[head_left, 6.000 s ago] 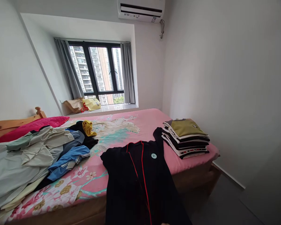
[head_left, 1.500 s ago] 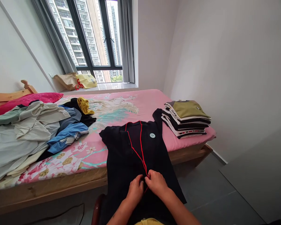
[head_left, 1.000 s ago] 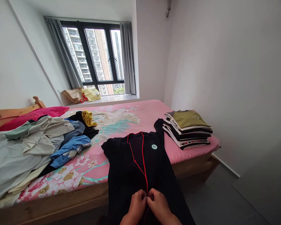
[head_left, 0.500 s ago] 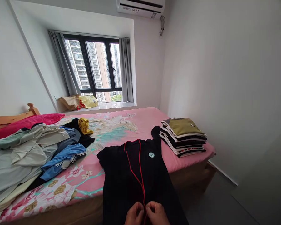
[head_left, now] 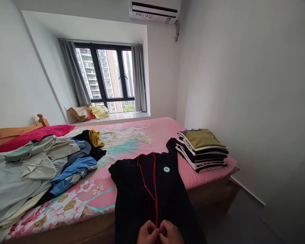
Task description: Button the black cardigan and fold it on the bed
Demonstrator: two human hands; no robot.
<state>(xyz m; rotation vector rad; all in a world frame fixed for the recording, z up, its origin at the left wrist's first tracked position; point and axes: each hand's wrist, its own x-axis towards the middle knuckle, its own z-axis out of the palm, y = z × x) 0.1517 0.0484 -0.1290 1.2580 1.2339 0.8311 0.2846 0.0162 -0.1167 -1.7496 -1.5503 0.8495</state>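
A black garment [head_left: 147,189] with red piping and a small round badge lies spread over the near edge of the bed, its lower part hanging toward me. My left hand [head_left: 147,234] and my right hand [head_left: 171,234] meet at the bottom of the frame, fingers pinched together on the garment's red-edged front opening. Only the knuckles and fingers show; the wrists are cut off by the frame.
The bed [head_left: 132,135] has a pink flowered sheet. A heap of loose clothes [head_left: 40,162] covers its left half; a folded stack [head_left: 202,149] sits at the right corner. Bags [head_left: 88,112] rest on the window sill. A white wall runs close on the right.
The view has tilted up since 1.5 s ago, so my hands sit lower in the frame. They stay pinched on the garment's front edges and have worked slightly down the red trim.
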